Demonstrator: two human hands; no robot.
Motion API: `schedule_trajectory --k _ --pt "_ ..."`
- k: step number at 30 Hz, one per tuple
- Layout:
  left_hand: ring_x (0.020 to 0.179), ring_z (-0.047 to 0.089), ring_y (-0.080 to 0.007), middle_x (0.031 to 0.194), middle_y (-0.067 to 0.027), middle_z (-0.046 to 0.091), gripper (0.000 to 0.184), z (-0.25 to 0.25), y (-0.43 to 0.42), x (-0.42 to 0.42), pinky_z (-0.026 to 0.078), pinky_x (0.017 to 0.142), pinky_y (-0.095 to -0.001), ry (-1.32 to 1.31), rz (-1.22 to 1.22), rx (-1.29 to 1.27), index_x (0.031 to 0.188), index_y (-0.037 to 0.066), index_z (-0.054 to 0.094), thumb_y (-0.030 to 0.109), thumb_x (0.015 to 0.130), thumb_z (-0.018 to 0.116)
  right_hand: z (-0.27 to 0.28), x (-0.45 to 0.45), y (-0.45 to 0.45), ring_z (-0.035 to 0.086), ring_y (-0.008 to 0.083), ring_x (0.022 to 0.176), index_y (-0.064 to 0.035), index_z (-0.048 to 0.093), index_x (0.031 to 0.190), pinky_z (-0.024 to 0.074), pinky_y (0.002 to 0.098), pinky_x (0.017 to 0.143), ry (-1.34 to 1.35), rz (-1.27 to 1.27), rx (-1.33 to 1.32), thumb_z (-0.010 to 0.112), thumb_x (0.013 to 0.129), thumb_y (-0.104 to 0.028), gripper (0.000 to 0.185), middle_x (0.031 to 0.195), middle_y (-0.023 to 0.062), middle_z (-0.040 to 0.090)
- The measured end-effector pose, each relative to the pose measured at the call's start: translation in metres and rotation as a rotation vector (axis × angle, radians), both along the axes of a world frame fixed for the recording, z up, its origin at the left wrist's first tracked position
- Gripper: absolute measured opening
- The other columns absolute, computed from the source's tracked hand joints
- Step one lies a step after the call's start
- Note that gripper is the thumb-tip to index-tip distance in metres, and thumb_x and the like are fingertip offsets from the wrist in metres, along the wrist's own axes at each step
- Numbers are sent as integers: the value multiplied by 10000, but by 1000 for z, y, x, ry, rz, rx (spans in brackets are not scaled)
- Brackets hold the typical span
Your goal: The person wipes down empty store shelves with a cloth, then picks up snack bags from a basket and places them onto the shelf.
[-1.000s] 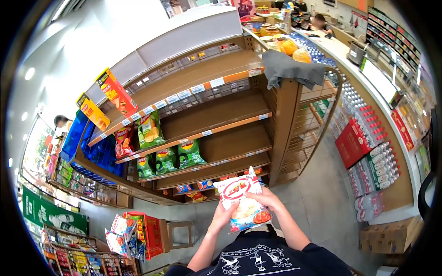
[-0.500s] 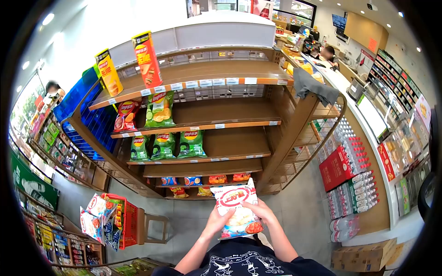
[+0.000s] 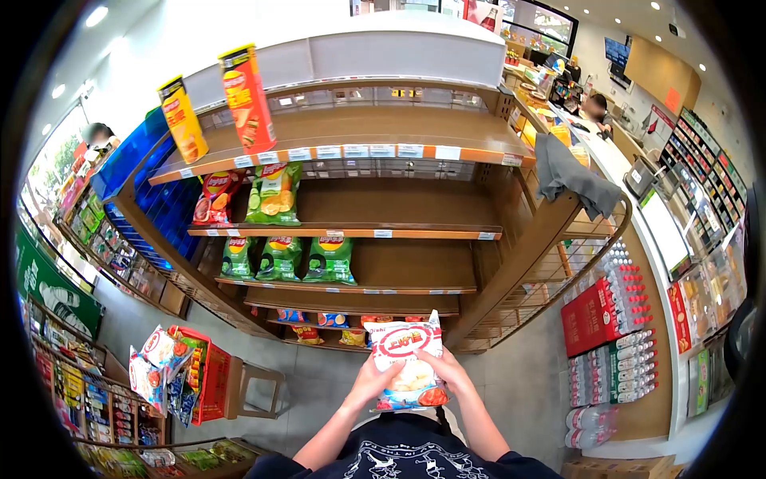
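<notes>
A white and red snack bag is held upright in front of my chest. My left hand grips its left side, thumb across the front, and my right hand grips the right side the same way. Beyond it stands a brown shelf rack. Its top shelf bears a yellow canister and a red canister. Below are a red chip bag, a green chip bag and, one shelf lower, three green bags. Smaller packs lie on the bottom shelves.
A red basket full of snack bags sits on a wooden stool at lower left. A grey cloth hangs on the rack's right post. Bottle packs line the counter at right. Two people are in the background.
The view has turned and levelled, so the rack now faces me more squarely. Both hands still hold the snack bag, which appears more upright and slightly lower than the rack.
</notes>
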State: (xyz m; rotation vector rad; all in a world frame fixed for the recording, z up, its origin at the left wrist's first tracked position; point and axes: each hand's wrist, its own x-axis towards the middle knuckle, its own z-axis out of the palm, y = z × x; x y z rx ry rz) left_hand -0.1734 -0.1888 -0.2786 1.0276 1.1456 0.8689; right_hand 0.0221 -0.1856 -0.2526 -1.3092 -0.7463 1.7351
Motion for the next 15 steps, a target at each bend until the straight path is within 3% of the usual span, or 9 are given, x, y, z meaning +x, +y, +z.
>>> schedule_trajectory --k 6,8,10,11,15 --pt "1088 617 -166 1194 -126 663 531 -23 45 30 484 962 -320 216 -152 -7 1283 -33 548 264 886 735 -51 30 26 630 174 1083 14 506 1331 505 310 931 81 -107 -48 761 867 -246 590 1233 115 643" --pt "1092 617 -175 1186 -131 670 527 -46 61 35 476 973 -331 260 -169 -6 1267 -29 570 302 889 728 -91 38 36 635 175 1070 14 538 1312 504 308 927 76 -122 -85 760 866 -262 570 1218 116 654" --pt "1084 643 -203 1167 -152 683 577 -63 76 37 482 962 -339 436 -250 17 1254 -25 585 387 873 719 -92 45 48 635 168 1055 12 573 1287 503 304 913 30 -106 -101 753 871 -283 541 1199 114 663" --pt "1041 665 -212 1122 -153 701 561 -83 84 36 498 936 -346 388 -252 120 1233 -13 607 407 876 709 -101 47 53 634 163 1049 11 579 1282 501 302 909 -20 -90 -73 749 874 -293 537 1194 111 665" --pt "951 693 -205 1023 -134 728 502 -94 119 37 525 879 -351 545 -351 134 1183 5 646 406 885 700 -160 45 77 633 153 1032 3 590 1258 497 300 890 -73 -67 3 725 887 -339 523 1168 101 674"
